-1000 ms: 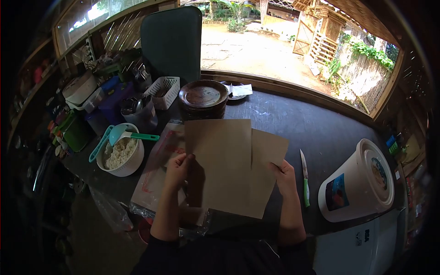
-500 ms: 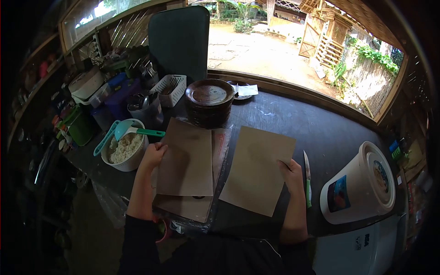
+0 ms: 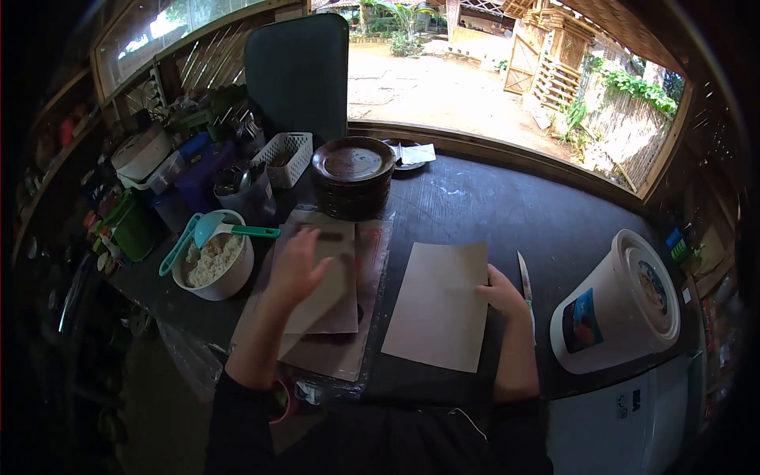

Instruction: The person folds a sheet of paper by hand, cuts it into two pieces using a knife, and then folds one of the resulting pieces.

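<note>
My right hand (image 3: 504, 293) pinches the right edge of a brown paper sheet (image 3: 437, 305) close over the dark table. My left hand (image 3: 294, 269) is open, thumb apart from the fingers, slightly smeared by motion. It hovers over a second brown paper sheet (image 3: 336, 297), which overlaps more brown paper (image 3: 336, 360) on a clear plastic wrapper (image 3: 383, 261). Left of this hand stands a white tub of rice (image 3: 214, 269), with a turquoise ladle (image 3: 207, 227) and a green-handled utensil (image 3: 255, 231) across its top. Just right of my right hand lies a knife (image 3: 524, 277).
A stack of dark plates (image 3: 354, 178) stands behind the papers, beside a white basket (image 3: 294, 158). A large lidded white bucket (image 3: 606, 321) occupies the right side. Utensil containers (image 3: 245, 194) crowd the back left. The window ledge (image 3: 491, 154) bounds the far side.
My left hand has let go of the left sheet's edge and moved right over the paper, fingers spread. The right sheet, still in my right hand, has turned slightly and sits lower.
</note>
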Demonstrator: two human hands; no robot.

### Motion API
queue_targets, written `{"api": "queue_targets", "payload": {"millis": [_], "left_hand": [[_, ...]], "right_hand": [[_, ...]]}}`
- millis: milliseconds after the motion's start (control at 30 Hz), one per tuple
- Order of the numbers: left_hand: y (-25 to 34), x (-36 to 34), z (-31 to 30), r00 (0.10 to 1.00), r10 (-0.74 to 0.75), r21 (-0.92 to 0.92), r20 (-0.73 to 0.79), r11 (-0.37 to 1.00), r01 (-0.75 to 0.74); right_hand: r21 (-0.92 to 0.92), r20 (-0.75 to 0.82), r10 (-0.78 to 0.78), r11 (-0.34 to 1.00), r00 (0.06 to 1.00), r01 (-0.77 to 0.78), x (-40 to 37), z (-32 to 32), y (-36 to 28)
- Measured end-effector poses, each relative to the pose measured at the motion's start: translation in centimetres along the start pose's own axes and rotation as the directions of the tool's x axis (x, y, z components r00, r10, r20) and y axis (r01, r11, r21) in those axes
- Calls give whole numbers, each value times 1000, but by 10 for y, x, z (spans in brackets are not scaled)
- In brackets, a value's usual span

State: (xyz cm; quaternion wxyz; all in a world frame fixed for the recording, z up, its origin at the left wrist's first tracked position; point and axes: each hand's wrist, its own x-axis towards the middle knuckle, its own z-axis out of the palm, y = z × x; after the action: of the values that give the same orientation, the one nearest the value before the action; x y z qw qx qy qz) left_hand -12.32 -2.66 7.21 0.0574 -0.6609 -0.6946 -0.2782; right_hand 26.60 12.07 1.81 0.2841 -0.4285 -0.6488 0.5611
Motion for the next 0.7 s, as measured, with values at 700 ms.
{"api": "queue_targets", "payload": {"millis": [700], "left_hand": [[152,79,104,897,419,-519,142,803,-293]], "right_hand": [[-693,185,161,721,969,12,-21,-20,-79]]}}
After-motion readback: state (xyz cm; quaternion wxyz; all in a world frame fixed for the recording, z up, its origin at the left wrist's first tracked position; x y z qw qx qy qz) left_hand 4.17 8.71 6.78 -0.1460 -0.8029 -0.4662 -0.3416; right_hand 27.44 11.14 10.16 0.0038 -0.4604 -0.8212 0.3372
